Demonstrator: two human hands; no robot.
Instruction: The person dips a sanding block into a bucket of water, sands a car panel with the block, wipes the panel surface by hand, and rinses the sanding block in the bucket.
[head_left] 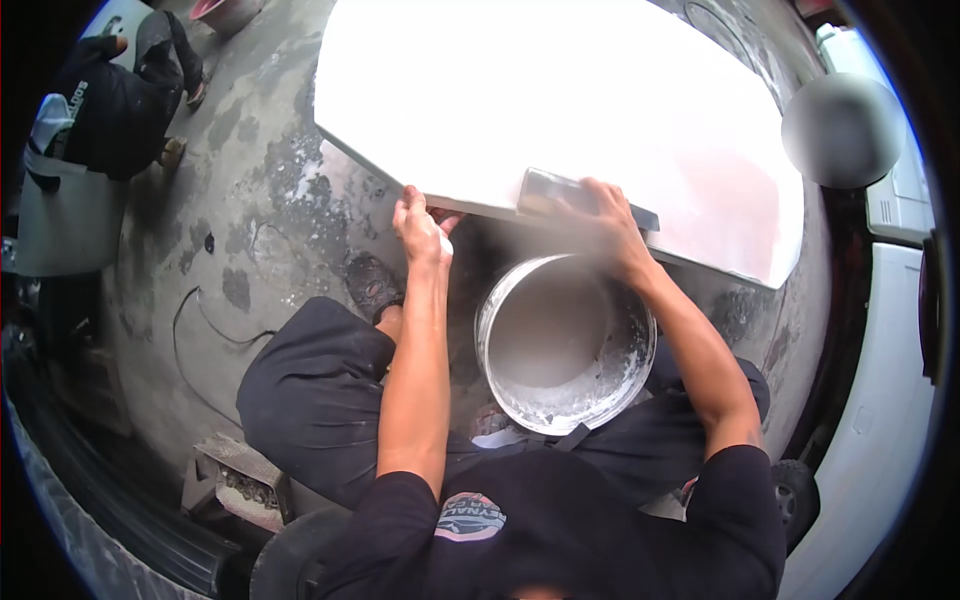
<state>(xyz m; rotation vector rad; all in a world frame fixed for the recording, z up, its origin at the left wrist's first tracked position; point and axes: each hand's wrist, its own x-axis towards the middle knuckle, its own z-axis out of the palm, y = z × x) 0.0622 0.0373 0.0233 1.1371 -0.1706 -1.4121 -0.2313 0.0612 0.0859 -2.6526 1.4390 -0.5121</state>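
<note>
Stained concrete floor (235,210) is surrounding a white panel (520,90); left fingers (411,195) are gripping its edge, right fingers (606,194) are clasping a sanding block (545,190), pinkish patches (735,185) showing beyond them.

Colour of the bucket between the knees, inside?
Bucket interior: greyish, with patchy white residue low on the wall; head view shows it best.

Has panel (530,90) at upper centre, bucket (570,395) below it, person (120,120) and bin (72,222) at upper left, cord (175,322) on floor (165,245) at left.
</note>
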